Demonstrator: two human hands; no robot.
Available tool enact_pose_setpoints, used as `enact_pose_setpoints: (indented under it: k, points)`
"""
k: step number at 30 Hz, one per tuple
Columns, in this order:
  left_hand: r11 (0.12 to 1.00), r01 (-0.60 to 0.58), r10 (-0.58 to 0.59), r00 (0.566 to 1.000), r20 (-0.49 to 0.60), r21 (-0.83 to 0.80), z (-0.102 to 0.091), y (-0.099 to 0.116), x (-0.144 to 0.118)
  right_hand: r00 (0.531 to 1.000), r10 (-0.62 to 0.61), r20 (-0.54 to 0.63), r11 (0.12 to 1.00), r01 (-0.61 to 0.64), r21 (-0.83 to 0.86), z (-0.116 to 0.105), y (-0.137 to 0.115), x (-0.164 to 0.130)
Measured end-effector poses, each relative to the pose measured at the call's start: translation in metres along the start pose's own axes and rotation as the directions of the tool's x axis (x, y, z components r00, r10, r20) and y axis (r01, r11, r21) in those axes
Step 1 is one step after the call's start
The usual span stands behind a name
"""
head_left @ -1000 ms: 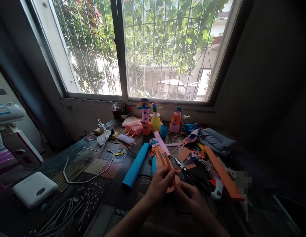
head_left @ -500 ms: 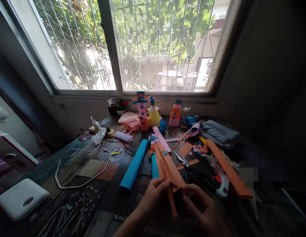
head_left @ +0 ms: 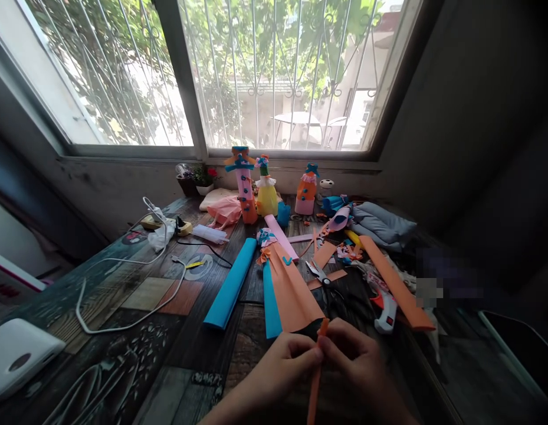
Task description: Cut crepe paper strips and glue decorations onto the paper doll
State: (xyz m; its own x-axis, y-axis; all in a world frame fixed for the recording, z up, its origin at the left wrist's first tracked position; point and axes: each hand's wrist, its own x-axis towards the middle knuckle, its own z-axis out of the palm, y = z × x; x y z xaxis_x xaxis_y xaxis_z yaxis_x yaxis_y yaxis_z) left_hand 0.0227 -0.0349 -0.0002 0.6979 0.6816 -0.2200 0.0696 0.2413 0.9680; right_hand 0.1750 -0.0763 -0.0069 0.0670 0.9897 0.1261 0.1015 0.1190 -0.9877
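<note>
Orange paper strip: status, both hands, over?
Both hands' fingers pinch the narrow orange paper strip: left hand, right hand. Strip hangs toward the camera. Wide orange paper sheet lies just beyond.

Open lane front-left of the surface (head_left: 167, 378) — only a white cable (head_left: 123, 321) loops across it. Straight ahead blocked: orange sheet (head_left: 294, 292) on blue strip (head_left: 268, 301), blue roll (head_left: 227, 286) beside, scissors (head_left: 320, 276) and glue gun (head_left: 386, 310) to the right. Long orange roll (head_left: 395, 283) walls off the right — craft figures (head_left: 265, 189) line the back by the window.
</note>
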Motion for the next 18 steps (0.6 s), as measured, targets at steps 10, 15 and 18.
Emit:
enact_pose_setpoints:
  k: [10,15,18]
  points:
    - [1.0,0.002,-0.001,1.0,0.011,-0.02,0.004,0.007,-0.004,0.985,-0.17,0.031,0.985,0.171,-0.019,-0.005,0.005,-0.003]
    - [0.981,0.088,-0.071,0.992,0.102,-0.171,0.0,0.011,-0.008,0.947,0.065,0.313,0.939,-0.164,0.302,-0.011,0.002,0.001]
    - [0.956,0.144,-0.095,0.976,0.196,-0.257,-0.001,0.013,-0.009,0.911,0.012,0.412,0.89,-0.198,0.412,-0.01,0.006,0.001]
